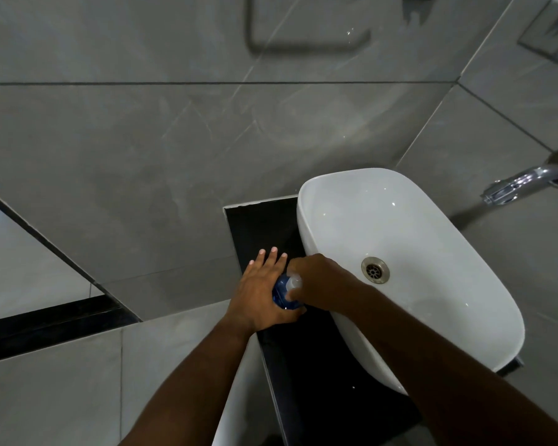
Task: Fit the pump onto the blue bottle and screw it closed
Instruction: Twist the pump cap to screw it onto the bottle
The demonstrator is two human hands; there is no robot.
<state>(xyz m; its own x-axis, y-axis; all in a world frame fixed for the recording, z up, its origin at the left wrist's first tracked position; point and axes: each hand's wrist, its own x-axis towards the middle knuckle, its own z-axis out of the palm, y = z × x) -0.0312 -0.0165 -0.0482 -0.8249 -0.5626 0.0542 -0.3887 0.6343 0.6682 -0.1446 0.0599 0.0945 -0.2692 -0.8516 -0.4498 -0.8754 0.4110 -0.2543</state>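
The blue bottle (282,292) stands on the black counter (303,365) just left of the white basin. My left hand (260,289) wraps its side from the left, thumb round the front, fingers stretched out behind it. My right hand (316,281) comes from the right and closes over the white pump (294,282) on top of the bottle. Most of the bottle and the pump is hidden by both hands.
A white oval basin (464,317) with a metal drain (375,269) fills the counter's right side, touching distance from my right wrist. A chrome tap (522,183) juts from the right wall. Grey tiled walls surround the counter, whose left edge drops off beside my left forearm.
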